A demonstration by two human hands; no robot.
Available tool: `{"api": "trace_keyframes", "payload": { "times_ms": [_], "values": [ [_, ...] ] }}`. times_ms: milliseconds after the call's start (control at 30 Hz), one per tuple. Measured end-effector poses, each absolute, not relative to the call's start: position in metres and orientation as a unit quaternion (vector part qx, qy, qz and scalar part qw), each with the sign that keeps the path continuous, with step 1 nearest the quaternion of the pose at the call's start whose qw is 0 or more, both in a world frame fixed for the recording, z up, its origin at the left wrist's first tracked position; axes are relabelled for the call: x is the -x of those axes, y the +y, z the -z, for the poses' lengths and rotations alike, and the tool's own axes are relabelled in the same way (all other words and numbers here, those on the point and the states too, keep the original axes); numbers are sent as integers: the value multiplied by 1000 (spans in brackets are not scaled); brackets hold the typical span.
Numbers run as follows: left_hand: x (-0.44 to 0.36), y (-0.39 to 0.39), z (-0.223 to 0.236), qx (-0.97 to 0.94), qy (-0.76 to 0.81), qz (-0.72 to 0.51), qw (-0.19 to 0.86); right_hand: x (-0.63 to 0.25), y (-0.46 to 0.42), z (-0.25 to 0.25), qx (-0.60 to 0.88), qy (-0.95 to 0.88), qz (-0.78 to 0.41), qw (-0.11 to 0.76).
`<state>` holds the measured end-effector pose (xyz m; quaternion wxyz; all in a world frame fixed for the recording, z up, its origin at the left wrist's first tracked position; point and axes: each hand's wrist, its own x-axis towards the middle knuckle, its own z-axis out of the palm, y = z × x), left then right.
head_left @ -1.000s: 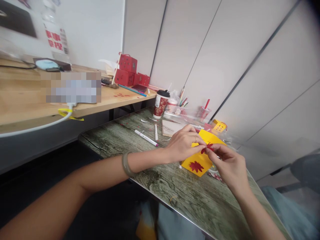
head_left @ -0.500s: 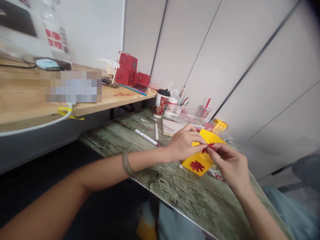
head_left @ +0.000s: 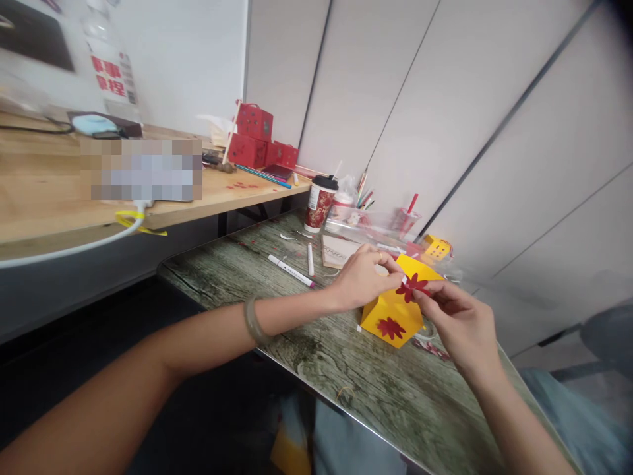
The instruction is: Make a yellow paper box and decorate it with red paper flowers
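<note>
My right hand [head_left: 459, 320] pinches a red paper flower [head_left: 412, 287] by one petal between thumb and fingers. Close beside it, the fingertips of my left hand [head_left: 370, 276] are pinched together on a small white scrap [head_left: 404, 280] at the flower's left edge. Whether the scrap is still stuck to the flower I cannot tell. Behind and below the hands, a yellow paper box [head_left: 390, 309] stands on the table, partly covered by them. Another red flower [head_left: 390, 328] lies flat on its near face.
A white marker [head_left: 291, 271] and a shorter pen [head_left: 310, 259] lie left of my hands on the dark wood-patterned table [head_left: 316, 356]. Farther back stand a lidded paper cup [head_left: 320, 204] and a small yellow box [head_left: 437, 248]. Red boxes [head_left: 252, 135] are stacked on the higher desk.
The red flower has turned so its full face shows. My left fingertips have drawn slightly left and up from its middle, and a white scrap now shows at them.
</note>
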<state>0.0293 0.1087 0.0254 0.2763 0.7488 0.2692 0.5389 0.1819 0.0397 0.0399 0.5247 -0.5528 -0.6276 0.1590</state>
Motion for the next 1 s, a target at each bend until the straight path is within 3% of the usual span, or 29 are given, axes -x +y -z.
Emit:
{"api": "trace_keyframes", "payload": {
  "times_ms": [333,500,733,1000],
  "values": [
    [-22,154,-2,-751,357,-477,284,-194,36,-54,549,-545,-179,608],
    [-23,168,6,-803,317,-395,314,-203,39,-56,543,-512,-214,630],
    [-19,148,-17,-838,253,-298,380,-215,49,-49,563,-474,-256,626],
    [-19,136,-18,-889,152,-281,329,-217,55,-43,637,-482,-269,538]
  ]
}}
